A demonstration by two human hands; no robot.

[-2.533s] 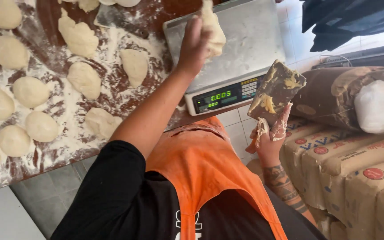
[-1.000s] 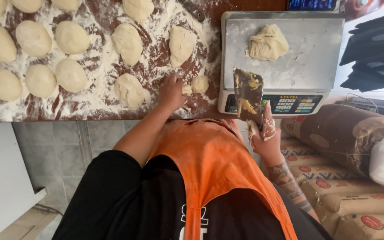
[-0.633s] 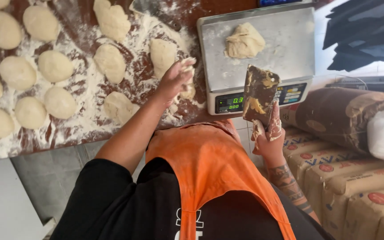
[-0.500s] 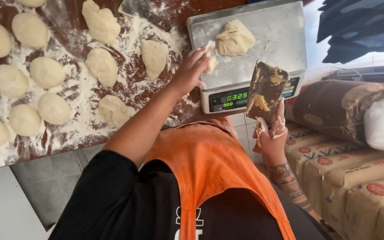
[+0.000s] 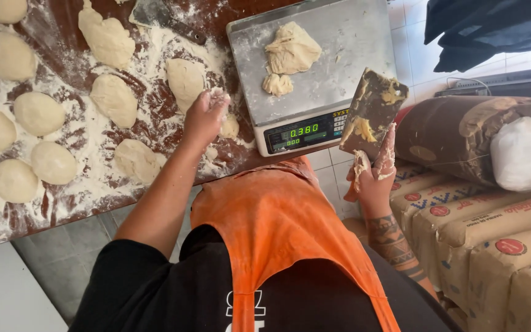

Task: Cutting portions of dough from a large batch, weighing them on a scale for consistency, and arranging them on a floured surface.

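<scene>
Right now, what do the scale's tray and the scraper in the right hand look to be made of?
The scale's tray: dull grey brushed metal, probably stainless steel, by its even matte sheen under the flour. The scraper in the right hand: a thin flat blade, likely metal or stiff plastic; smeared dough hides most of its surface, so I cannot tell which.

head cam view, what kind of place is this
Likely a bakery or pizza prep area: shaped dough balls on a floured wooden table, a digital scale weighing dough, and stacked paper flour sacks alongside.

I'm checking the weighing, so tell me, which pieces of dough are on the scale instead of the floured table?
The large ragged lump with a small scrap beside it, on the scale's steel pan; all others lie on the table.
</scene>
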